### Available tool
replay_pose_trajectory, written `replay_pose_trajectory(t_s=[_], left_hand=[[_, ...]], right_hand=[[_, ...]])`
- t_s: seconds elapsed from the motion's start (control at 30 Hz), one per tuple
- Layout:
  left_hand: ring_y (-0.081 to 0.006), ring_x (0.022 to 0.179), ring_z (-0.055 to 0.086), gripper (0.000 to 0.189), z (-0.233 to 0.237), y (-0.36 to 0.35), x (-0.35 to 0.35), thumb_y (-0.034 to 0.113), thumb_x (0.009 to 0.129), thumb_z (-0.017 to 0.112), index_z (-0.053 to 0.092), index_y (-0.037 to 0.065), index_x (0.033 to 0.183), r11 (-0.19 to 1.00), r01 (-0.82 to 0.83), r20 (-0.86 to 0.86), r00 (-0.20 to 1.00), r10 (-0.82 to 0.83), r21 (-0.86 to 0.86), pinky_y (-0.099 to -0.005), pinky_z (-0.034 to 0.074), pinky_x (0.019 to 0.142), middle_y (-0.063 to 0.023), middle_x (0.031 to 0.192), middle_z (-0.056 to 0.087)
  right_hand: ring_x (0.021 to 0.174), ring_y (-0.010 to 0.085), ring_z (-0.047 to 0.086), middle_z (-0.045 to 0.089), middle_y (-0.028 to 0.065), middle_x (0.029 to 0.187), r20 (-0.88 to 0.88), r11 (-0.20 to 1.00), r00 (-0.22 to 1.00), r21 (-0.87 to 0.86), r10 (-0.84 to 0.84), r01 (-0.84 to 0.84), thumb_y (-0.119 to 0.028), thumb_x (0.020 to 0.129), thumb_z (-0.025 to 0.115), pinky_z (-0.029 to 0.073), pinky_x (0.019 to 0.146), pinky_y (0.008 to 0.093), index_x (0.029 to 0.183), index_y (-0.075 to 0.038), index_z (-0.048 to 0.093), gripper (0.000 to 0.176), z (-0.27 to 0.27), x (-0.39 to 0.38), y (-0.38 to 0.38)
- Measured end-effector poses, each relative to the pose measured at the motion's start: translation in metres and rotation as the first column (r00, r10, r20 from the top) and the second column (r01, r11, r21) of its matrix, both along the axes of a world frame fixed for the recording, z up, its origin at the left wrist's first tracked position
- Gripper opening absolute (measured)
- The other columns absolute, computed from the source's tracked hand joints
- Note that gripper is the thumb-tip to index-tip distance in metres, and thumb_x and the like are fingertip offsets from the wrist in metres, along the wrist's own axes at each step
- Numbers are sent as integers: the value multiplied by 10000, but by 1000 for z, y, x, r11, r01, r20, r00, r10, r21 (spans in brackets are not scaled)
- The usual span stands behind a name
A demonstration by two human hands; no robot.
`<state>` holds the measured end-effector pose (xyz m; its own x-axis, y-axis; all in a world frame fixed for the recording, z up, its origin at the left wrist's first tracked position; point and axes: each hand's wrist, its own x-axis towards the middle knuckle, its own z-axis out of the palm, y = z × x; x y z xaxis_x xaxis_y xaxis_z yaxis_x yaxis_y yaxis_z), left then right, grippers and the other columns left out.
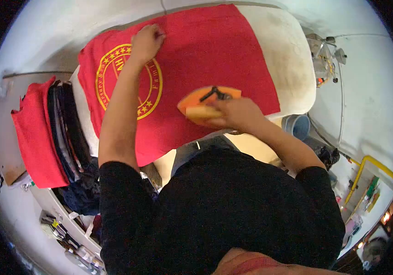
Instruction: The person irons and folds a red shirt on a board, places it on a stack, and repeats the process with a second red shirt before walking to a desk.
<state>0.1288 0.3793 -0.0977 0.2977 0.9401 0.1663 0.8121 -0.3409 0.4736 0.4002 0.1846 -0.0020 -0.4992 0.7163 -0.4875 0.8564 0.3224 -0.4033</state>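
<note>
A red printed cloth (205,50), which looks like a T-shirt, lies spread over a pale padded ironing board (288,59). A round yellow emblem with stars and letters is printed on its left part. My left hand (147,43) rests on the cloth near its far edge, fingers curled together and apparently pinching the fabric. In my right hand (238,113) is an orange and yellow clothes iron (192,101), gripped by its handle. The iron sits on the cloth near its closer edge, its pointed tip toward the left, slightly blurred.
Folded clothes (68,128), red and dark, are stacked left of the board. A grey-blue bucket (297,126) stands below the board's right end. Yellow pipe (366,165) and cables run along the right wall. Shelves with small items are at lower left.
</note>
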Motion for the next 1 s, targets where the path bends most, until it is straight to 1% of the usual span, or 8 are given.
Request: replay_pose_trajectory(t_s=[0.27, 0.4, 0.47, 0.5, 0.63, 0.7, 0.8, 1.0], left_hand=[[-213, 855, 596, 152, 20, -168, -114, 119, 896, 624, 634, -11, 974, 894, -431, 338, 865, 371, 121, -326, 463, 799, -113, 925, 639], [-214, 854, 569, 229, -5, -309, -173, 177, 921, 596, 573, -37, 1001, 600, -799, 305, 584, 753, 49, -340, 457, 796, -95, 904, 602], [-209, 885, 563, 267, -20, -363, -178, 222, 919, 598, 553, -3, 1057, 382, -892, 459, 242, 855, -242, -338, 451, 806, -76, 937, 600], [-211, 910, 562, 298, -23, -385, -169, 258, 920, 596, 542, 22, 1094, 247, -832, 510, -49, 859, -496, -338, 449, 818, -73, 962, 602], [-235, 1021, 565, 476, -56, -431, -137, 425, 935, 545, 498, 56, 1232, 506, -390, 599, -165, 783, -769, -374, 432, 900, -115, 1136, 595], [-233, 1047, 565, 506, -52, -423, -104, 420, 942, 543, 492, 21, 1248, 424, -403, 540, -237, 807, -811, -379, 421, 930, -138, 1181, 586], [-229, 1051, 560, 484, -37, -411, -77, 368, 955, 542, 482, -14, 1246, 409, -642, 478, 75, 875, -648, -364, 417, 938, -155, 1170, 589], [-229, 979, 554, 285, -18, -419, -95, 225, 961, 543, 508, -26, 1090, 529, -645, 511, 240, 825, -551, -355, 418, 890, -165, 1076, 595]], right_hand=[[679, 309, 652, 675, 153, 756, -171, 649, 671, 168, -722, 742, -600, 841, 563, 493, 634, 411, 1040, -12, 657, 628, -28, 205, 95], [747, 333, 622, 645, 190, 821, -166, 560, 701, 489, -693, 669, -551, 829, 618, 477, 687, 435, 1107, -21, 630, 599, -44, 279, 105], [848, 373, 566, 585, 192, 923, -15, 327, 864, 922, -504, 206, -473, 798, 681, 458, 747, 453, 1171, -68, 598, 556, -34, 259, 87], [848, 373, 566, 585, 192, 923, -22, 325, 867, 922, -498, 209, -473, 798, 681, 458, 747, 453, 1171, -68, 598, 556, -32, 243, 70], [1004, 370, 524, 551, 207, 1092, 96, 478, 797, 840, -597, 257, -436, 825, 658, 407, 864, 475, 1115, -28, 563, 509, -82, 194, -12], [1076, 376, 495, 556, 202, 1113, -23, 530, 788, 728, -616, 436, -379, 853, 641, 394, 886, 460, 991, -23, 561, 389, -109, 171, -48], [1005, 396, 552, 595, 211, 1034, -164, 500, 748, 651, -643, 571, -331, 903, 592, 431, 813, 473, 972, -28, 510, 321, -124, 159, -53], [759, 402, 634, 630, 221, 833, -417, 486, 651, 440, -635, 755, -261, 945, 557, 475, 634, 475, 1075, -48, 430, 280, -105, 174, -75]])
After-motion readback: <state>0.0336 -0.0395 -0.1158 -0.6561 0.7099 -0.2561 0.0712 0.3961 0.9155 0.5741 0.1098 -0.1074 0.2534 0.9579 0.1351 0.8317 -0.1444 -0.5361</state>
